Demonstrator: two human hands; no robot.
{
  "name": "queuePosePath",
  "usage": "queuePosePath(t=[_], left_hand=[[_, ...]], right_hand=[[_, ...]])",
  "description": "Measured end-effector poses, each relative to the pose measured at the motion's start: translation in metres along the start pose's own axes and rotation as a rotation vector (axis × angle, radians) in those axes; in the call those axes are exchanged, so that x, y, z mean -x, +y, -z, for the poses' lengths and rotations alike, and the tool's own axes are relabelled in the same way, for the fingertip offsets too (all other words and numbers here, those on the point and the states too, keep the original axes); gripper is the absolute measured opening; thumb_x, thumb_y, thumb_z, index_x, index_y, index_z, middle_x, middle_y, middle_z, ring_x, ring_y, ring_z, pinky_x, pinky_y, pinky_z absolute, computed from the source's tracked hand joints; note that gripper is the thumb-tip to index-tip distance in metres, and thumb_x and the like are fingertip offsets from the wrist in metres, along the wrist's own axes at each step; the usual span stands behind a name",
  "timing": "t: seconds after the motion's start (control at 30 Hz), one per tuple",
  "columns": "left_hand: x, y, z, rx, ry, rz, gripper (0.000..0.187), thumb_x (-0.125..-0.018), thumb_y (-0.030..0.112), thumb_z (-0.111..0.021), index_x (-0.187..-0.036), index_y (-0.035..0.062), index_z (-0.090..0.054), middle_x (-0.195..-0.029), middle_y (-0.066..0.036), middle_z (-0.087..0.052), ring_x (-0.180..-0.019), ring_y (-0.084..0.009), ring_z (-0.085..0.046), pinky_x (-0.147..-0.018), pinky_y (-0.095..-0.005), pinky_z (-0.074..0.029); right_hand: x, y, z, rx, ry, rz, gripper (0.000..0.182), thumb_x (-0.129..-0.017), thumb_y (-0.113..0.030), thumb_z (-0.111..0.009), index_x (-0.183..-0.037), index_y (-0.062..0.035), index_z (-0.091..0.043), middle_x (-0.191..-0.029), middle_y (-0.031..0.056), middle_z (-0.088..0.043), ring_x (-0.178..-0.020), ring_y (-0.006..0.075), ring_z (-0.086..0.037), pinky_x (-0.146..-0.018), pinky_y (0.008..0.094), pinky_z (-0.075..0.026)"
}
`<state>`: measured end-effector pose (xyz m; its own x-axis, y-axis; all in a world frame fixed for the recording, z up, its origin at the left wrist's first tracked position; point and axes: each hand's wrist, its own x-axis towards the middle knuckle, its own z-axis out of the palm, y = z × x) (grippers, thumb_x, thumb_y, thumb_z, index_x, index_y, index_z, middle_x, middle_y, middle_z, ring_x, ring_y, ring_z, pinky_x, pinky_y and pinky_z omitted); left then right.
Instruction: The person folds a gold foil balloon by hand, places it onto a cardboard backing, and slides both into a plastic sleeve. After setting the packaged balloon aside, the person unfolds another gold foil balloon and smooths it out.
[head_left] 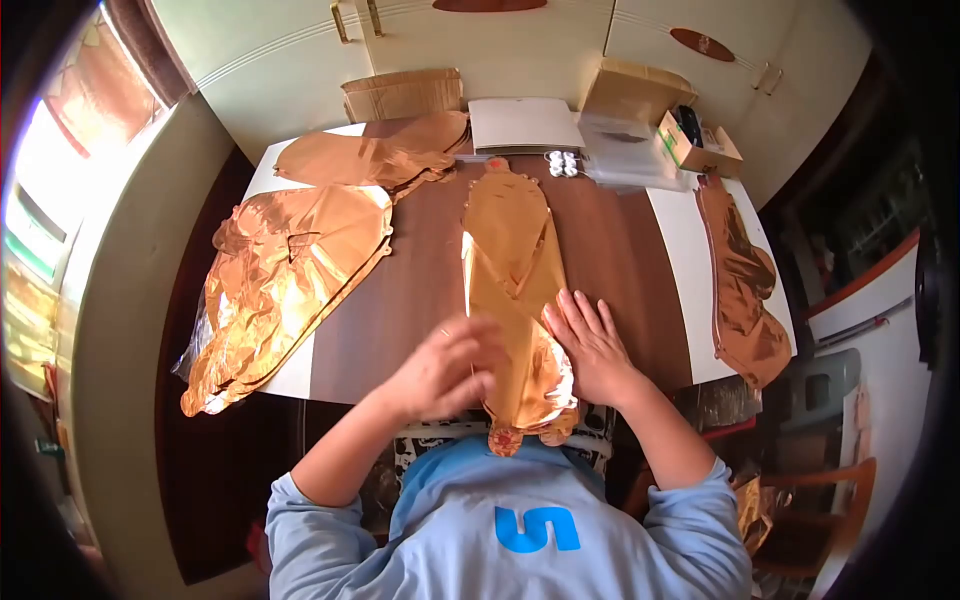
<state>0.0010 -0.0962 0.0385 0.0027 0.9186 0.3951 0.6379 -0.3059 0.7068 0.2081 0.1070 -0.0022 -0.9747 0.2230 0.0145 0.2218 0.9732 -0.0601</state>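
A gold foil balloon (510,225), flat and folded into a long strip, lies down the middle of the table with its lower end over the front edge. My right hand (594,345) rests on its right side, open, fingers stretched out and palm down. Over the left side of the strip is my left hand (447,372), its fingers bent and smeared by motion. Crinkled, shiny foil shows at the strip's lower right, beside my right hand.
Flat foil balloons (290,270) are piled at the left, with another stack (370,155) behind. A folded foil piece (740,285) lies at the right edge. Along the back are a white box (525,125), clear plastic bags (630,150), white spools (563,164) and a small carton (705,155).
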Motion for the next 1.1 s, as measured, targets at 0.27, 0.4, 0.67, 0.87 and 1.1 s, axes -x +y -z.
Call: queuePosePath(t=[0.27, 0.4, 0.67, 0.87, 1.1], left_hand=[[-0.007, -0.046, -0.022, -0.675, -0.134, 0.229, 0.084, -0.094, 0.054, -0.056, -0.153, -0.0009, -0.032, -0.159, -0.023, -0.031, -0.149, -0.0391, -0.025, -0.121, -0.0523, -0.018], [-0.013, -0.046, -0.029, -0.725, -0.172, 0.200, 0.088, -0.093, 0.060, -0.053, -0.153, 0.0004, -0.032, -0.160, -0.022, -0.030, -0.149, -0.0393, -0.024, -0.121, -0.0537, -0.018], [-0.021, -0.039, -0.031, -0.745, -0.205, 0.214, 0.083, -0.092, 0.065, -0.048, -0.155, 0.0119, -0.035, -0.159, -0.026, -0.027, -0.148, -0.0458, -0.022, -0.120, -0.0568, -0.018], [-0.020, -0.038, -0.031, -0.728, -0.178, 0.204, 0.081, -0.092, 0.063, -0.052, -0.154, 0.0132, -0.036, -0.157, -0.027, -0.031, -0.145, -0.0484, -0.027, -0.117, -0.0590, -0.023], [-0.016, -0.044, -0.035, -0.707, -0.143, 0.203, 0.075, -0.097, 0.055, -0.047, -0.155, 0.0102, -0.033, -0.158, -0.025, -0.031, -0.146, -0.0460, -0.026, -0.119, -0.0577, -0.020]], right_hand=[[-0.002, 0.000, 0.007, -0.143, -0.043, -0.020, 0.077, -0.092, -0.033, -0.057, -0.159, -0.0115, -0.024, -0.166, 0.0185, -0.013, -0.153, 0.0371, -0.011, -0.122, 0.0552, -0.007], [-0.003, 0.003, 0.010, -0.152, -0.032, 0.008, 0.079, -0.091, -0.034, -0.060, -0.158, -0.0124, -0.025, -0.165, 0.0191, -0.015, -0.152, 0.0384, -0.014, -0.122, 0.0556, -0.010], [-0.004, 0.005, 0.010, -0.131, -0.020, 0.026, 0.078, -0.090, -0.036, -0.062, -0.157, -0.0111, -0.029, -0.163, 0.0196, -0.019, -0.150, 0.0401, -0.018, -0.122, 0.0556, -0.013], [-0.005, 0.009, 0.012, -0.162, 0.037, 0.054, 0.068, -0.093, -0.024, -0.059, -0.154, -0.0091, -0.033, -0.160, 0.0203, -0.027, -0.148, 0.0393, -0.025, -0.121, 0.0536, -0.017], [-0.005, -0.009, 0.061, -0.486, 0.371, 0.108, 0.038, -0.090, -0.011, -0.063, -0.127, -0.0037, -0.062, -0.130, 0.0173, -0.060, -0.119, 0.0330, -0.057, -0.103, 0.0444, -0.044]])
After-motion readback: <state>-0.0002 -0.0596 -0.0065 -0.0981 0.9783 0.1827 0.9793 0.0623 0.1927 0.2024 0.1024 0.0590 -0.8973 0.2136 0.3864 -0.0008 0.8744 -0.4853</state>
